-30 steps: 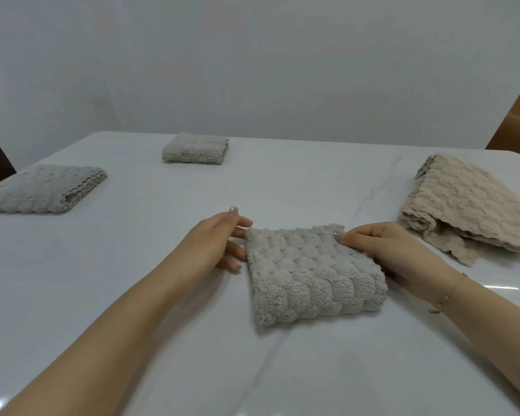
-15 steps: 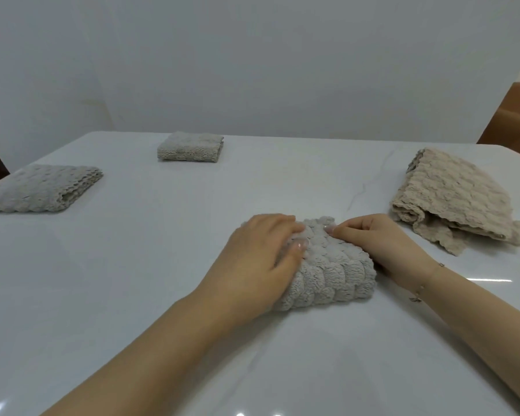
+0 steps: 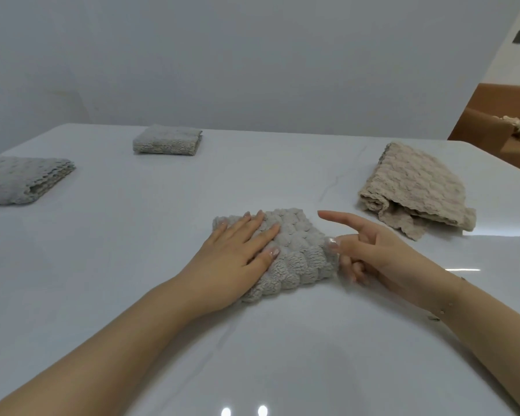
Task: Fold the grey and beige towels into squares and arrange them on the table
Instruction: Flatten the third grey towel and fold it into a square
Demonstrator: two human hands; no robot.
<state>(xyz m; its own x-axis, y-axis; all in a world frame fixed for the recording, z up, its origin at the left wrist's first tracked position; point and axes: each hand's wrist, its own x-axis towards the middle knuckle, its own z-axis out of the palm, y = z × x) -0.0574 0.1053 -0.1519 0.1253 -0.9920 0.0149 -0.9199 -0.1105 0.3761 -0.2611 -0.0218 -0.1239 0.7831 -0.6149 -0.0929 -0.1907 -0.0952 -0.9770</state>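
Our left hand (image 3: 237,250) lies flat, fingers straight and spread, pressing down on the folded grey bubble-textured towel (image 3: 294,253) that sits near the middle of the white glossy table (image 3: 132,295), a little toward its near edge. The palm covers the left part of that towel, with the fingertips reaching almost to its far edge.

Our right hand (image 3: 376,250) hovers just beside the towel's right edge. Its index finger points straight out toward the left, above the towel; the thumb tip touches or nearly touches the towel's right side, and we cannot tell which. The other fingers curl loosely under the palm and hold nothing. A thin bracelet (image 3: 442,310) shows on the right wrist.

Toward the table's right edge lies a beige waffle-textured towel (image 3: 415,187), loosely folded with ragged layers showing at its near side, well apart from the grey towel. At the far left, near the table's far edge, a small folded grey square towel (image 3: 167,140) rests. At the left edge a larger folded grey towel (image 3: 21,180) lies, partly cut off by the view.

A plain pale wall (image 3: 252,55) stands beyond the table, and a brown cardboard box (image 3: 499,121) shows past the far right corner.
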